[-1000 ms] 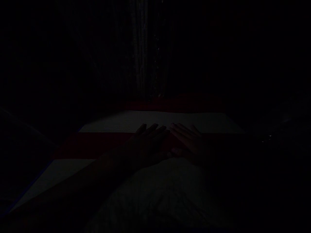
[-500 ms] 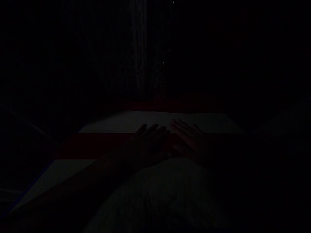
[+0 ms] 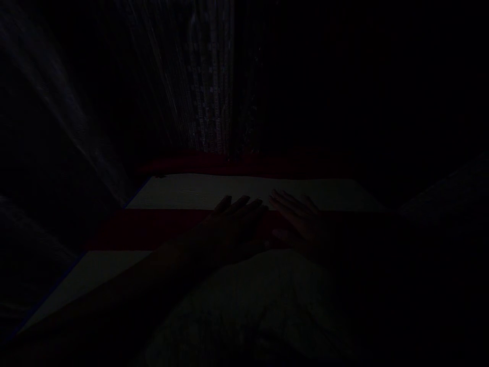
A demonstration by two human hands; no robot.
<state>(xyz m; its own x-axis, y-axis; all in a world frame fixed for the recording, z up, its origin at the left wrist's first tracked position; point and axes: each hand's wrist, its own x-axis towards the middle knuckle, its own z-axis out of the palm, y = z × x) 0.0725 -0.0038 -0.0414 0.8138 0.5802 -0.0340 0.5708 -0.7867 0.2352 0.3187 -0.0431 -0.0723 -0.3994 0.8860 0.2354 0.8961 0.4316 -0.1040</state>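
The scene is very dark. My left hand [image 3: 233, 224] lies flat with its fingers stretched out on a dark red band [image 3: 153, 228] that crosses a pale flat surface [image 3: 198, 191]. My right hand [image 3: 300, 216] lies flat beside it, fingers spread, fingertips close to those of the left hand. Neither hand holds anything. A pale crumpled cloth [image 3: 248, 300] lies just in front of both hands, toward me.
A second dark red band [image 3: 244, 164] runs along the far edge of the pale surface. Behind it hangs a dim patterned curtain or wall [image 3: 206, 92]. A blue edge [image 3: 57, 285] borders the surface on the left. Everything to the right is black.
Both hands stay where they were. The view is slightly brighter at the upper left, so the hanging background shows more.
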